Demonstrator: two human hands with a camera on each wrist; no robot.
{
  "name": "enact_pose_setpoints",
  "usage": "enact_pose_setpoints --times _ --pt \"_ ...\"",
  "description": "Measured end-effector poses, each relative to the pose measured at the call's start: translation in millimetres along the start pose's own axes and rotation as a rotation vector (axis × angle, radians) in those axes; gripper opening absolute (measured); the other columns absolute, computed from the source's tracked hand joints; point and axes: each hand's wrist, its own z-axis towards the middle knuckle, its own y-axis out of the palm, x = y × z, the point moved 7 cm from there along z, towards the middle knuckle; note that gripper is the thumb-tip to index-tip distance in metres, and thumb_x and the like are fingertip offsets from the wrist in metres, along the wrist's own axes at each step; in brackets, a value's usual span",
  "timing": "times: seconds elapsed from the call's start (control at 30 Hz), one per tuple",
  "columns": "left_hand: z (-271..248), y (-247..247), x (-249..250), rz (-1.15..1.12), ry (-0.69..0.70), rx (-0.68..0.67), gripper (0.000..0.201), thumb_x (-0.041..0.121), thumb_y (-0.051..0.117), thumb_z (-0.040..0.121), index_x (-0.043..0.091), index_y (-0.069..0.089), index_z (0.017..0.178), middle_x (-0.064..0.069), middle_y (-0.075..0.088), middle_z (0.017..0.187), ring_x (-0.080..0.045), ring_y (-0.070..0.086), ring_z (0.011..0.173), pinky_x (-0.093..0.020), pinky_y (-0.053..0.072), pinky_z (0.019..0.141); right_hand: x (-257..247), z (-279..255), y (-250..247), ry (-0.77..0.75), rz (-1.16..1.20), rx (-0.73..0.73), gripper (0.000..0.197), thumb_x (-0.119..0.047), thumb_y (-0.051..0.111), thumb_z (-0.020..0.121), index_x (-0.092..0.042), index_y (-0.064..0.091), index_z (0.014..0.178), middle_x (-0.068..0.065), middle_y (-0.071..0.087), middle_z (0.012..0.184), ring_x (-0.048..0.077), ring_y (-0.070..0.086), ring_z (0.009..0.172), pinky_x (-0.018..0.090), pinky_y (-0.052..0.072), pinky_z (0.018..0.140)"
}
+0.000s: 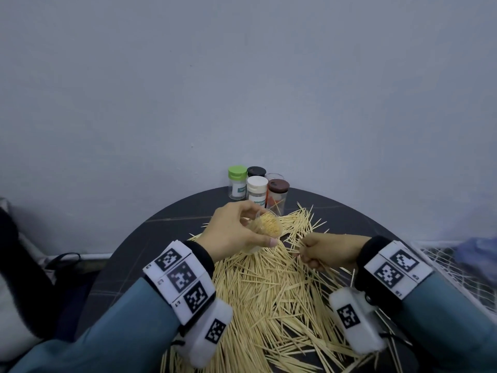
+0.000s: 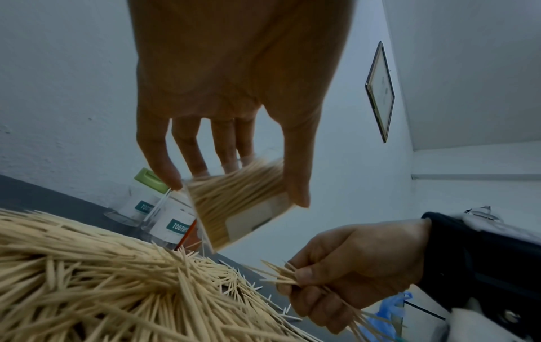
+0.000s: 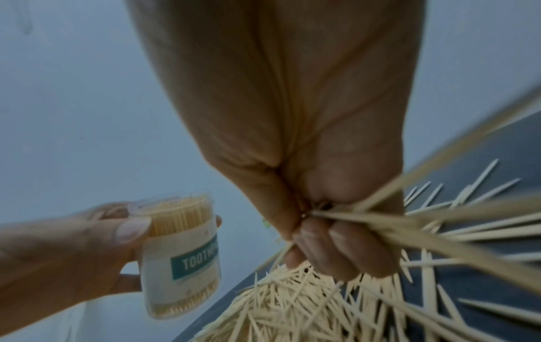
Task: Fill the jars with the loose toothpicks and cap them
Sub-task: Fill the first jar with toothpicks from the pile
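Jar [image 1: 265, 229] tilted in left hand [image 1: 234, 232] grip; right hand [image 1: 326, 251] fisted around toothpick bunch [image 2: 281, 275].

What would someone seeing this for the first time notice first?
The big heap of toothpicks spread over the dark round table draws the eye first. Above it, the left hand holds a clear open jar tilted and packed with toothpicks, while the right hand grips a small bunch beside it. At the table's far edge, by the wall, stands a cluster of capped jars.
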Motion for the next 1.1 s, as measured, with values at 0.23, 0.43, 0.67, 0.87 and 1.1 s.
enact_pose_setpoints --times 0.23,0.43,0.67,0.87,1.1 --pt "-3 3 1 0.006 0.007 -0.015 0.058 0.029 0.086 0.062 0.024 0.062 0.114 0.015 0.062 0.102 0.001 0.054 0.093 -0.006 0.035 0.064 -5 -6 3 -0.054 0.070 0.028 0.026 -0.011 0.030 0.102 -0.013 0.043 0.079 -0.002 0.036 0.062 0.006 0.032 0.050 0.012 0.031 0.042" --pt "-2 5 -1 -0.045 -0.015 -0.042 0.058 0.028 0.085 0.063 0.024 0.062 0.116 0.013 0.062 0.104 -0.001 0.054 0.095 -0.011 0.038 0.065 -23 -3 -31 -0.381 0.655 0.303 0.026 -0.011 0.027 0.102 -0.014 0.038 0.079 -0.002 0.033 0.063 0.004 0.030 0.047 0.014 0.028 0.043" --pt "-1 15 -2 -0.061 -0.027 -0.137 0.053 0.030 0.084 0.065 0.029 0.061 0.113 0.009 0.059 0.110 -0.004 0.054 0.099 -0.012 0.040 0.069 -57 -42 -58 -0.773 1.055 0.582 0.026 -0.012 0.023 0.103 -0.014 0.040 0.084 -0.006 0.035 0.063 0.001 0.033 0.049 0.013 0.031 0.047" --pt "-2 21 0 -0.085 -0.008 -0.166 0.053 0.031 0.082 0.068 0.027 0.062 0.117 0.005 0.061 0.114 -0.003 0.056 0.101 -0.009 0.040 0.073 -70 -44 -40 -0.862 1.049 0.602 0.026 -0.012 0.021 0.103 -0.016 0.040 0.086 -0.005 0.034 0.064 0.000 0.034 0.049 0.011 0.035 0.049" --pt "-6 25 3 -0.208 -0.009 -0.193 0.046 0.029 0.079 0.070 0.020 0.065 0.114 0.003 0.068 0.105 -0.006 0.059 0.104 -0.023 0.044 0.092 -63 -32 -24 -0.842 0.970 0.578 0.024 -0.013 0.023 0.103 -0.017 0.042 0.089 -0.004 0.038 0.068 0.004 0.039 0.057 0.016 0.038 0.058"
